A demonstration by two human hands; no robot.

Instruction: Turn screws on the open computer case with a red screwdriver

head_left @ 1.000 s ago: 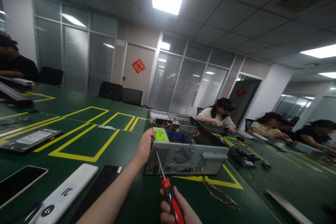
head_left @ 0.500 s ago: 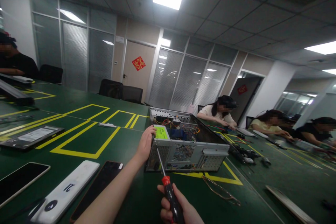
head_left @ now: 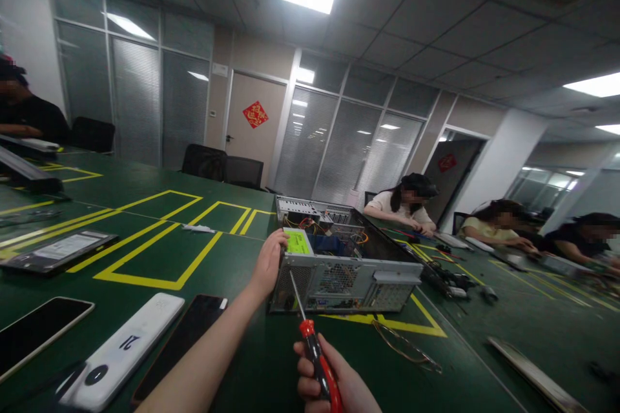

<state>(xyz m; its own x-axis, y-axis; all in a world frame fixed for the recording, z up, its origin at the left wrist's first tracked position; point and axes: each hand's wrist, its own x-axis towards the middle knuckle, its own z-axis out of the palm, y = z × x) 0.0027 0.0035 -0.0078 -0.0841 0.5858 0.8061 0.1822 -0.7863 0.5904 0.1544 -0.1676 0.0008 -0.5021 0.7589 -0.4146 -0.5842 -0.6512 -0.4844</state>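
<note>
An open grey computer case (head_left: 346, 274) lies on the green table (head_left: 159, 258) with its back panel towards me; coloured wires and a yellow-green labelled power supply (head_left: 296, 242) show inside. My left hand (head_left: 268, 264) grips the case's near left corner, fingers wrapped over the top edge. My right hand (head_left: 334, 384) is closed round the red and black handle of a screwdriver (head_left: 310, 339). Its metal shaft points up and left, with the tip at the back panel near the power supply.
A white power bank (head_left: 121, 352) and two dark phones (head_left: 186, 335) lie at the near left. A flat panel (head_left: 55, 250) lies farther left. Thin wire glasses (head_left: 404, 348) rest right of the case. Other people work at the far left and along the right side.
The view has shifted slightly. My right hand and the screwdriver have moved a little; my left hand stays on the case corner.
</note>
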